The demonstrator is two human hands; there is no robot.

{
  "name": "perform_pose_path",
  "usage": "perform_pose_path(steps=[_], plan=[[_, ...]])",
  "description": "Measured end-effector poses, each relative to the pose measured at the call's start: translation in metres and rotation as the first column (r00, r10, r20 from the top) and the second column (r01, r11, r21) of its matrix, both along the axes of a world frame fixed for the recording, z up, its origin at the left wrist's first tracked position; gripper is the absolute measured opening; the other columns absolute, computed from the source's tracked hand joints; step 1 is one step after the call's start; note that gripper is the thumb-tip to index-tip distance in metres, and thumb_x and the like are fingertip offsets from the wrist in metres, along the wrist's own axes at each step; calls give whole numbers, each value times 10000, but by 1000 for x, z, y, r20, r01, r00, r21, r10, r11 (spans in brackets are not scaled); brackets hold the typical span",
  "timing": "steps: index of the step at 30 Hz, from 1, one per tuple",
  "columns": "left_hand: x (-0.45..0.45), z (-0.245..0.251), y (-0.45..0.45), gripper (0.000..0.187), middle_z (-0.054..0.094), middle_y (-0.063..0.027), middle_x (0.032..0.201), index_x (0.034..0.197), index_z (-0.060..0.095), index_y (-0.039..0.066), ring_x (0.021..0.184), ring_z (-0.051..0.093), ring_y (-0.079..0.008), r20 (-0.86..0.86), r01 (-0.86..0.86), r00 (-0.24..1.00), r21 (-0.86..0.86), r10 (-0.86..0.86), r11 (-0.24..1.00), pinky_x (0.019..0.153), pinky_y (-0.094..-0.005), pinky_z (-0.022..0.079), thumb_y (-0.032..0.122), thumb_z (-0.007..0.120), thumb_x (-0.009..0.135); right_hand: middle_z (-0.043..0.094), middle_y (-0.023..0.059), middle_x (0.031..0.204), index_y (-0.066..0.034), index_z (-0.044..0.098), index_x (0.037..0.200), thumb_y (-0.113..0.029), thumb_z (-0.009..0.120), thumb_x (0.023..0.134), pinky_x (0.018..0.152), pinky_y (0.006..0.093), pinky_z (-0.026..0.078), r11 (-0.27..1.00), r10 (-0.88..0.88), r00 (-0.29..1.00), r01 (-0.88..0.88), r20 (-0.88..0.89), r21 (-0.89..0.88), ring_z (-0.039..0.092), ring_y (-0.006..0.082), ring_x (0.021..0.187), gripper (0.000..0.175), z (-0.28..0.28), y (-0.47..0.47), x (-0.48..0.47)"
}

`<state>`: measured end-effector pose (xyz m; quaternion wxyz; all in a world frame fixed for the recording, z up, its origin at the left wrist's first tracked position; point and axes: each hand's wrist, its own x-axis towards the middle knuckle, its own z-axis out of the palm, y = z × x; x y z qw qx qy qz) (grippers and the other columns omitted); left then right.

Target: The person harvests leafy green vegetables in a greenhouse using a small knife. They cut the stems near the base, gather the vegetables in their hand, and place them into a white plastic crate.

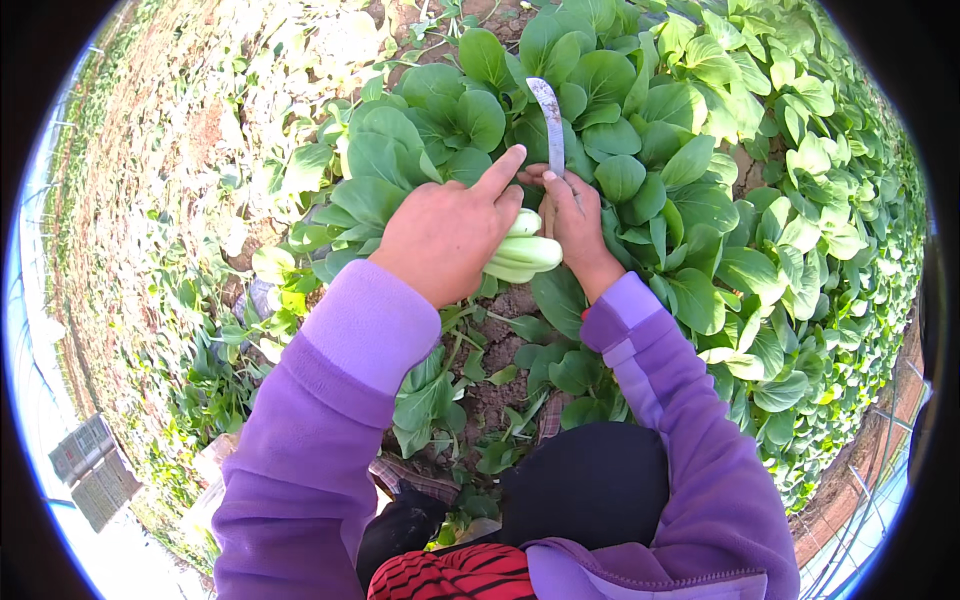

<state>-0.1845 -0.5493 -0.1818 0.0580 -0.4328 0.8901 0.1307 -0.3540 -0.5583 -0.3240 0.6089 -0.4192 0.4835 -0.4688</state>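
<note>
My left hand [450,232] is closed from above around a head of bok choy, index finger stretched out. The pale cut-looking stem base of the bok choy [525,256] sticks out to the right of the palm, and broad green leaves show beyond the hand on its other side. The thumb is hidden beneath. Close by on the right, my right hand [574,214] grips a knife with a curved, dirt-stained blade [553,127], its tip pointing away from me. Most of the handle is covered by the fingers. Leafy bok choy plants [607,142] stand just past both hands.
Dense rows of bok choy [772,247] fill the right side. Bare soil [510,345] with loose leaves lies between my knees and hands. Sunlit ground with sparse, scattered leaves [195,150] spreads left. A cardboard carton [105,487] is at far lower left.
</note>
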Motion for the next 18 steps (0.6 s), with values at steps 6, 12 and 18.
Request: perform_pose_path(steps=[6, 12, 18], plan=[[45, -65, -30, 396, 471, -157, 1355, 1051, 584, 23, 892, 657, -327, 150, -352, 928, 53, 341, 934, 773, -414, 539, 7, 649, 661, 577, 155, 720, 39, 602, 1037, -221, 435, 958, 628, 393, 448, 965, 161, 893, -231, -420, -120, 574, 286, 657, 319, -12, 6, -21], [60, -79, -17, 502, 499, -115, 1320, 1162, 567, 33, 891, 649, -310, 111, -334, 939, 60, 326, 941, 788, -403, 534, 23, 632, 664, 570, 235, 1074, 30, 539, 1150, -140, 479, 962, 844, 432, 446, 796, -37, 670, -428, -741, -427, 551, 419, 959, 261, -52, -3, -5], [64, -79, -22, 519, 496, -114, 1318, 1163, 563, 37, 900, 651, -325, 133, -345, 934, 97, 331, 934, 781, -413, 535, 10, 634, 650, 576, 199, 1090, 51, 541, 1165, -186, 473, 974, 867, 434, 466, 445, -868, -474, -875, -149, 193, 553, 388, 968, 312, -95, -1, -11]])
